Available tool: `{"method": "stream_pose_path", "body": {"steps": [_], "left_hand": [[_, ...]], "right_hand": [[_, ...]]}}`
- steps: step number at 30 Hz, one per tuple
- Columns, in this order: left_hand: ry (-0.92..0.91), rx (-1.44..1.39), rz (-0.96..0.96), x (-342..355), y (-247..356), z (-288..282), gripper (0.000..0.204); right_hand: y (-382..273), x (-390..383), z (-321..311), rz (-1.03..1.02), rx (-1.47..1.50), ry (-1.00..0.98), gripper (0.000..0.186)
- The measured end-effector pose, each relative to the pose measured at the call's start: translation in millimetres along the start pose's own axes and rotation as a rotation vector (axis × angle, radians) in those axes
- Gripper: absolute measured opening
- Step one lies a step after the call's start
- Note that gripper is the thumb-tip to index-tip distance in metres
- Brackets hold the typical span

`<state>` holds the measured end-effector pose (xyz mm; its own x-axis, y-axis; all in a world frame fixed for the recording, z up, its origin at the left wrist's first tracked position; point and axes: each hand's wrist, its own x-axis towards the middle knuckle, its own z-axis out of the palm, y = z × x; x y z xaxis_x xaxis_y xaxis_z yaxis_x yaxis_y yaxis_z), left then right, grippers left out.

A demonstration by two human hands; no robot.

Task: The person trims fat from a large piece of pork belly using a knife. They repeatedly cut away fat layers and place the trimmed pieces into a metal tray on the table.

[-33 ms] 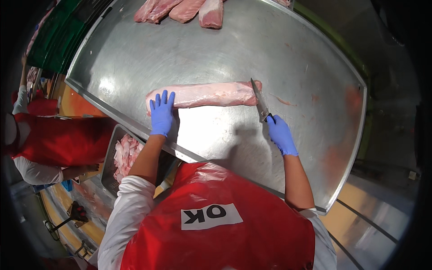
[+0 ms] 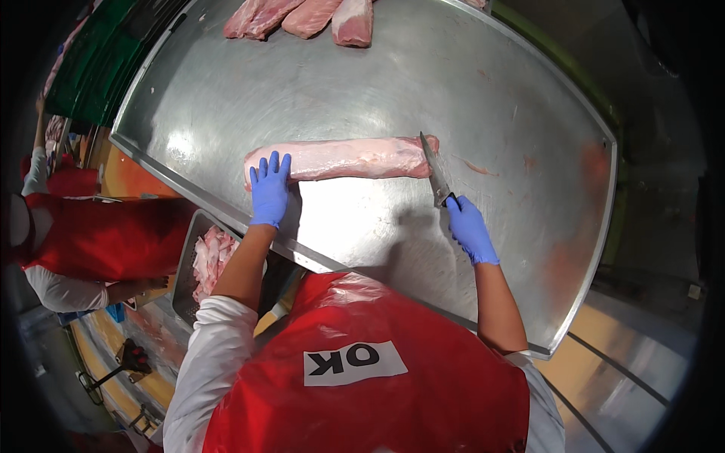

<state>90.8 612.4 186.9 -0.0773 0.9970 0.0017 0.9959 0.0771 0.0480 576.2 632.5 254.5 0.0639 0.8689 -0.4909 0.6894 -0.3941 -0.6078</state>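
Observation:
A long pale-pink pork loin point(image 2: 347, 158) lies crosswise on the metal table. My left hand point(image 2: 270, 192), in a blue glove, rests flat on its left end with the fingers spread. On the other side, my gloved right hand point(image 2: 471, 230) is closed round the handle of a knife point(image 2: 436, 172). The blade points away from me and lies across the loin's right end; whether it has cut into the meat I cannot tell.
More pieces of meat point(image 2: 306, 19) lie at the table's point(image 2: 362, 83) far edge. A grey crate point(image 2: 183, 283) of pale trimmings stands beyond the raised left rim. Green crates point(image 2: 91, 60) are at far left, near a co-worker in a red apron point(image 2: 113, 234).

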Motion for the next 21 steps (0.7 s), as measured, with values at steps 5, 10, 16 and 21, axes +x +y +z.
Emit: {"method": "stream_pose_path", "body": {"steps": [5,10,16,21], "left_hand": [[-0.114,-0.184,0.262,29,67,-40,0.076],[-0.12,-0.297,0.504,49,177,-26,0.08],[-0.044,-0.24,0.564,68,205,-8,0.076],[-0.072,-0.261,0.599,66,200,-2,0.08]], "right_hand": [[-20,-35,6,0.165,0.355,-0.131,0.038],[-8,-22,7,0.106,0.396,-0.117,0.036],[-11,-11,-27,0.148,0.272,-0.232,0.038],[-24,20,-28,0.05,0.176,-0.232,0.039]]}}
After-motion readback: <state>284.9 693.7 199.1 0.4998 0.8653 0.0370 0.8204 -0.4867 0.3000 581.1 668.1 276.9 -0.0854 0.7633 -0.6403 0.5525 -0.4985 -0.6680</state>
